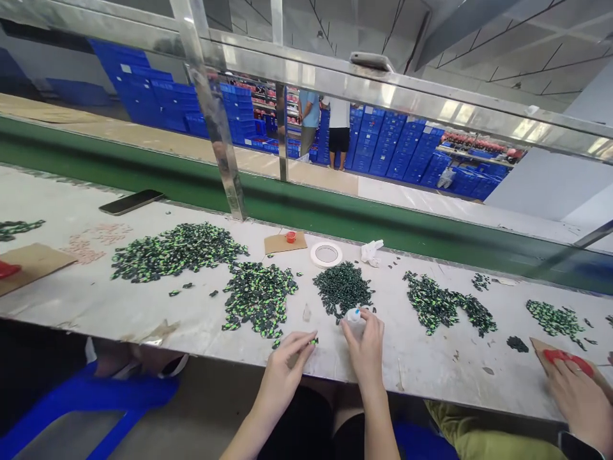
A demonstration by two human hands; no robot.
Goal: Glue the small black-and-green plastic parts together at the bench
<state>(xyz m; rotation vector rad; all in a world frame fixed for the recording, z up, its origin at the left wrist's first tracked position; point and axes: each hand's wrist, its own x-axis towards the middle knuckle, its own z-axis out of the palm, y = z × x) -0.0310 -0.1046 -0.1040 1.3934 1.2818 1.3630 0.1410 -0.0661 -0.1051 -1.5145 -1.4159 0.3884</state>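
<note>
L hand pinching small green-black part at bench edge; R hand gripping small white bottle, mostly hidden by fingers. Co-worker's hand cut off at right.

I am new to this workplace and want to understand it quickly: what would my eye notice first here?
First, the heaps of small green-and-black parts spread along the pale worktable. Next, at the near edge, the left hand pinches one such part while the right hand holds a small white object. Behind the green belt, stacks of blue crates fill the background.
</note>
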